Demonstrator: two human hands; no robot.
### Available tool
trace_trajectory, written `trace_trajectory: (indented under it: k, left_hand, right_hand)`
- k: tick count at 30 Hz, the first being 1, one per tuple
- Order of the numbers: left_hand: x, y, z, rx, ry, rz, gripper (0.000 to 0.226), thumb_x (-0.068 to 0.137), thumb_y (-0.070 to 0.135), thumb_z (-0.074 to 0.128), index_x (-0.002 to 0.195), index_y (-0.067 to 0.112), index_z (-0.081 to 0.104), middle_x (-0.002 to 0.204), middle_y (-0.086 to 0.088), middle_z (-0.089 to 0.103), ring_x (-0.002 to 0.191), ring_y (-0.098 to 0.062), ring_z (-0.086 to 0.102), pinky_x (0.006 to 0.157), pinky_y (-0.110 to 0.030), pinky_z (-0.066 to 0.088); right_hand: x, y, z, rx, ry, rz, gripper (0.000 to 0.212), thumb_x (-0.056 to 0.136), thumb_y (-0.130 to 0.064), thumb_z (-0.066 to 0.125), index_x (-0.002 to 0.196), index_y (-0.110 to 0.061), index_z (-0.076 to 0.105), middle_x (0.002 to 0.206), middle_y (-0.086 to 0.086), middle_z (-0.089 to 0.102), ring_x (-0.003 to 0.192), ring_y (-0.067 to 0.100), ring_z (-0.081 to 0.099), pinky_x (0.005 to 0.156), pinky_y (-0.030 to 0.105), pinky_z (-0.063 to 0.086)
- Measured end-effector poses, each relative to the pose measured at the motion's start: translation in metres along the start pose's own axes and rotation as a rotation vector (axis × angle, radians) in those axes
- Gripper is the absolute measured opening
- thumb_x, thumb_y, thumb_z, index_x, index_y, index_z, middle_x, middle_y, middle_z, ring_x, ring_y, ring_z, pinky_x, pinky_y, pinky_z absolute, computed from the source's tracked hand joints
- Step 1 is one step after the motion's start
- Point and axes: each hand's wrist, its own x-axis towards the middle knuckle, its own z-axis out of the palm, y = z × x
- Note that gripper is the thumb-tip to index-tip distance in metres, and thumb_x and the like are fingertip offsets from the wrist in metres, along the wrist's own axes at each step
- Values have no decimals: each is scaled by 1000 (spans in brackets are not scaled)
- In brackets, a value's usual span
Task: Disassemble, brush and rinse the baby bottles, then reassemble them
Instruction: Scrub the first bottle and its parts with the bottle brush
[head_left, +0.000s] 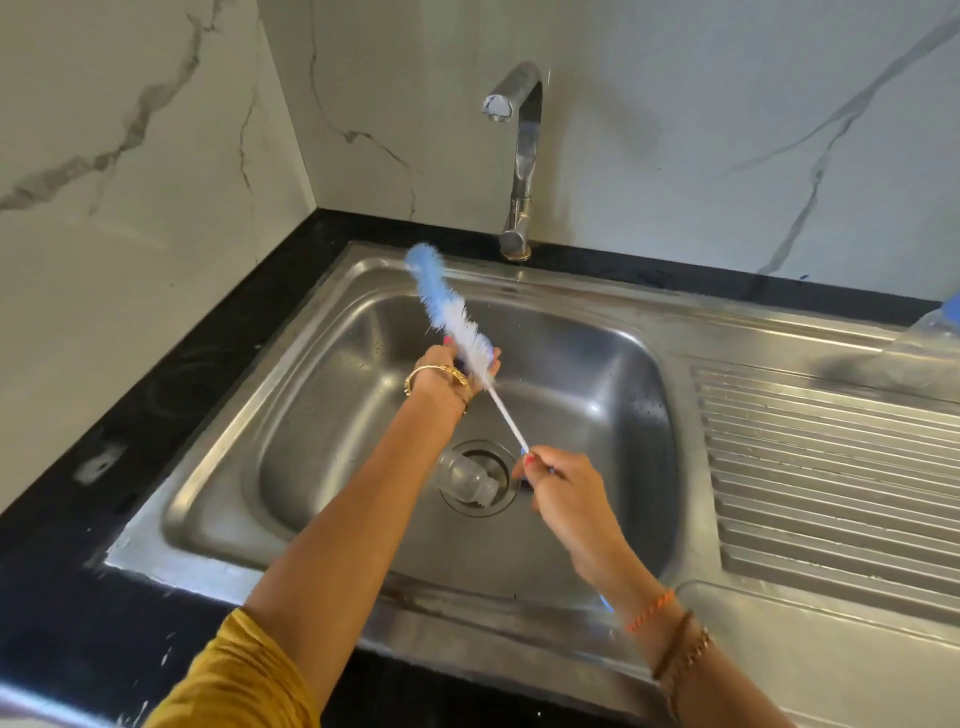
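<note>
A long bottle brush (447, 317) with blue and white bristles slants up to the left over the sink basin. My right hand (558, 480) pinches its thin white handle near the lower end. My left hand (452, 371) is wrapped round the lower bristles and holds a small dark part that is mostly hidden. A clear baby bottle body (465, 478) lies on its side over the drain, with no cap or teat on it. Another clear bottle with a blue top (935, 332) sits blurred at the far right edge of the drainboard.
The steel sink (322, 551) is set in a black counter against a marble wall. A chrome tap (522, 156) stands behind the basin with no water running. The ribbed drainboard (831, 467) spreads out to the right.
</note>
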Motion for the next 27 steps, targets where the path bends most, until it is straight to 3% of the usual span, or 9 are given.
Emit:
trace_trajectory:
  k: [3, 5, 10, 13, 16, 20, 23, 25, 27]
  left_hand:
    - [-7, -3, 4, 20, -50, -9, 14, 100, 12, 33, 100, 10, 47, 137, -22, 43, 125, -40, 45, 95, -50, 38]
    - [-4, -1, -1, 39, -31, -15, 21, 100, 14, 36, 84, 7, 47, 135, -24, 43, 126, -41, 43, 99, -53, 34]
    - [0, 3, -20, 115, -8, -34, 18, 97, 14, 45, 80, 7, 47, 111, -22, 50, 122, -40, 46, 94, -56, 37]
    - [7, 11, -35, 254, 28, 2, 20, 95, 21, 50, 81, 6, 48, 102, -17, 52, 91, -31, 57, 98, -51, 40]
    - [11, 19, -48, 484, 94, 25, 17, 90, 20, 59, 83, 6, 51, 83, -10, 54, 75, -23, 55, 83, -40, 49]
    - [22, 23, -71, 1010, 157, 36, 31, 84, 7, 64, 54, 13, 58, 38, 3, 54, 52, -14, 51, 58, -24, 44]
    - [32, 23, -93, 1394, 231, 91, 11, 79, 8, 70, 73, 8, 60, 61, -3, 65, 64, -20, 60, 74, -28, 48]
    - [41, 21, -111, 1623, 323, 101, 28, 77, 10, 71, 102, 2, 63, 102, -11, 66, 98, -28, 62, 89, -31, 46]
    - [44, 15, -124, 1856, 299, 76, 42, 77, 14, 71, 116, 3, 58, 121, -13, 59, 112, -29, 56, 94, -32, 45]
  right_hand:
    - [15, -14, -1, -23, 68, -47, 36, 94, -15, 43, 62, -23, 56, 48, -12, 44, 43, 3, 41, 45, 14, 31]
    - [26, -18, -2, 16, 87, -15, 36, 94, -14, 42, 62, -22, 56, 45, -12, 43, 40, 3, 37, 40, 12, 29]
    - [32, -12, -3, 145, 18, 121, 36, 94, -14, 42, 64, -19, 59, 38, -9, 39, 27, 3, 30, 30, 13, 22]
    - [28, -5, -3, 147, -24, 134, 35, 94, -12, 42, 65, -18, 60, 34, -11, 38, 24, 2, 30, 30, 12, 22]
    - [30, 1, -4, 115, -27, 143, 35, 94, -13, 42, 66, -19, 60, 30, -13, 37, 26, 2, 31, 31, 11, 23]
    - [33, 8, -6, 45, -21, 129, 37, 93, -14, 45, 61, -22, 61, 39, -11, 40, 28, 2, 32, 33, 10, 23]
    - [34, 13, -7, -67, -39, 88, 37, 91, -14, 48, 58, -25, 60, 45, -15, 46, 35, 1, 38, 38, 9, 28]
    - [33, 17, -7, -140, -80, 70, 36, 90, -15, 49, 59, -28, 60, 60, -17, 50, 43, 0, 41, 43, 11, 30]
    - [32, 19, -8, -209, -114, 61, 34, 89, -17, 49, 60, -29, 61, 67, -9, 55, 50, 3, 43, 47, 15, 33]
